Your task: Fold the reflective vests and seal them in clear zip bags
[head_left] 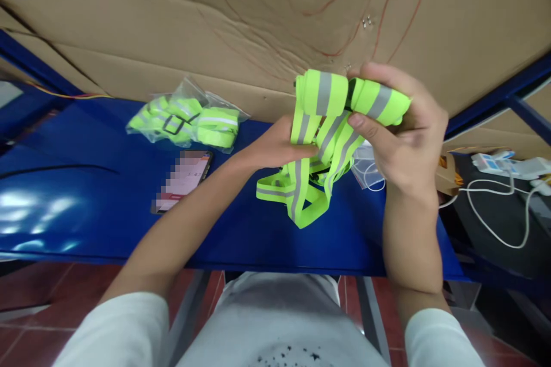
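Got both hands full of neon strap (325,94) right now, the yellow-green kind with a grey stripe down the middle. My right hand (411,132) is closed on the folded top part, thumb pressing the front while the other fingers wrap around the back. My left hand (279,142) is gripping the hanging lengths just below the other end of the fold, thumb laid across the front; the rest of those fingers are mostly hidden behind the strap, so can't tell exactly how they're curled. The loose loops dangle under my hands, in front of me over the blue table (241,235). Off to my left there's a clear bag (185,117) with more of the same stuff inside, and a phone (185,178) lying near it, screen up. Behind it all is a cardboard wall (129,40) with red lines drawn on it.
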`<state>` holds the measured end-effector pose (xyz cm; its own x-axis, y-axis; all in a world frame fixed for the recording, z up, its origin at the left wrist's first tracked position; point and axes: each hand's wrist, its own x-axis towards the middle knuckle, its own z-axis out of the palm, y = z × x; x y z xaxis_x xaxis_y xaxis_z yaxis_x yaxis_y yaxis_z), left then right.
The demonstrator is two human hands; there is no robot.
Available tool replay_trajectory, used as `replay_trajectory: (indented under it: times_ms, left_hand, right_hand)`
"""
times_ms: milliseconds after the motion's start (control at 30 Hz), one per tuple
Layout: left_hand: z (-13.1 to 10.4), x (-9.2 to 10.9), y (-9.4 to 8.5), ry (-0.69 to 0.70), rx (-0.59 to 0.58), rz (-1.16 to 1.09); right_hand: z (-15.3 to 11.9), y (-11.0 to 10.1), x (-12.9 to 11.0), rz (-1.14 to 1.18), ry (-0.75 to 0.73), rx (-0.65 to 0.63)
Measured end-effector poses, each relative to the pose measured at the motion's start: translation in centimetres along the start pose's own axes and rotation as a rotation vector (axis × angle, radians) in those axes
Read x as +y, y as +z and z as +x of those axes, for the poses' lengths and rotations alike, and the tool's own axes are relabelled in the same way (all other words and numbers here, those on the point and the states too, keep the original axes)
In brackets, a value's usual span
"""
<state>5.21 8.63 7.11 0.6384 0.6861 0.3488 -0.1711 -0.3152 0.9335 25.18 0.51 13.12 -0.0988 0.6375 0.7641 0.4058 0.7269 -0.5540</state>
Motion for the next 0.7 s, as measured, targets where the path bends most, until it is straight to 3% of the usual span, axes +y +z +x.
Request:
replay_trajectory:
  times_ms: [133, 200, 400, 500, 567, 700]
  left_hand:
    - [0.0, -0.1, 0.4, -0.041, -0.095, -0.082]
    - [0.1, -0.3, 0.6, -0.074, -0.083, -0.133]
    - [0.4, -2.4, 2.8, 0.113, 0.252, 0.066]
    - [0.3, -3.1, 4.2, 0.127, 0.317, 0.069]
    - [0.3, -3.1, 4.7, 0.077, 0.249, -0.072]
    - [0.1, -2.5, 4.6, -0.153, -0.037, -0.569]
  right_hand:
    - [-0.1, 0.2, 1.4, -0.017, 0.013, -0.031]
    - [-0.2, 0.2, 1.9, -0.028, 0.011, -0.048]
    - [-0.7, 1.6, 2.3, -0.004, 0.041, -0.078]
    - [-0.8, 2.8, 2.5, 0.043, 0.07, -0.045]
    - [-0.7, 3.1, 2.9, 0.069, 0.083, -0.028]
    - [-0.2, 2.2, 3.7, 0.045, 0.054, -0.063]
